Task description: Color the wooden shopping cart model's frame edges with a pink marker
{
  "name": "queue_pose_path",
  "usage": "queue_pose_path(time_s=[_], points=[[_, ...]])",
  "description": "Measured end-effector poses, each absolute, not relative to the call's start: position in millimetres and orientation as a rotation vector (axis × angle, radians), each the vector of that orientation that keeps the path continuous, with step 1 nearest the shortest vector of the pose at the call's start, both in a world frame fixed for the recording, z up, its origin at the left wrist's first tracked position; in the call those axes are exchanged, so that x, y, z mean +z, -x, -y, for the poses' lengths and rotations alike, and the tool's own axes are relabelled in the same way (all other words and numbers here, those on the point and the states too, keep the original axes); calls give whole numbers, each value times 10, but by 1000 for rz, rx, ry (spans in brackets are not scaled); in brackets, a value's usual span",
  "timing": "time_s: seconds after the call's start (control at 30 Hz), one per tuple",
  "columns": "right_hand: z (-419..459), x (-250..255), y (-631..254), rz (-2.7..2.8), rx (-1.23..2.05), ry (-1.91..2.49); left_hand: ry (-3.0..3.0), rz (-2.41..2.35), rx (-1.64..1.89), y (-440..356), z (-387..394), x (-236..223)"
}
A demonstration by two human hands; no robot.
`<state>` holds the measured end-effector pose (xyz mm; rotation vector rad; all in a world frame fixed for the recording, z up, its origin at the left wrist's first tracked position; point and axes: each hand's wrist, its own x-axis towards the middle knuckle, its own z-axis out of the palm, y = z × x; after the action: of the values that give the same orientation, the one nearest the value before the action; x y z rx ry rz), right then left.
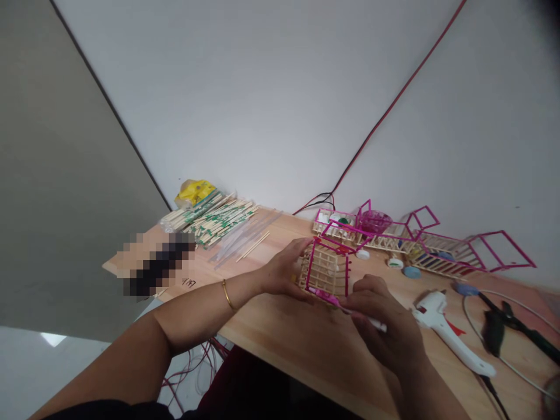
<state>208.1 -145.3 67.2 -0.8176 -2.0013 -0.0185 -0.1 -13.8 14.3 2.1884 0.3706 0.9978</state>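
Note:
My left hand (282, 273) is closed around the left side of a small stick-built model (327, 269), made like a slatted frame of pale wooden sticks with some edges painted magenta. My right hand (389, 326) grips a paintbrush (375, 323) with a pale handle. The brush's magenta-coated end lies along the model's lower front edge and appears to touch it. Part of the model's left side is hidden behind my left fingers.
Behind the model stand more stick frames (450, 256) with magenta edges and a magenta-stained cup (375, 221). A white glue gun (457, 341) and dark pliers-like tools (496, 326) lie at right. Paper-wrapped chopsticks (225, 219) and clear strips (238, 236) lie at back left.

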Motion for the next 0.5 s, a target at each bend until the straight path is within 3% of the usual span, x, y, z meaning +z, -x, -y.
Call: queue_pose_path(time_s=[0.5], points=[[1438, 624, -2124, 1951, 81, 857, -2258, -277, 1029, 2, 121, 119]])
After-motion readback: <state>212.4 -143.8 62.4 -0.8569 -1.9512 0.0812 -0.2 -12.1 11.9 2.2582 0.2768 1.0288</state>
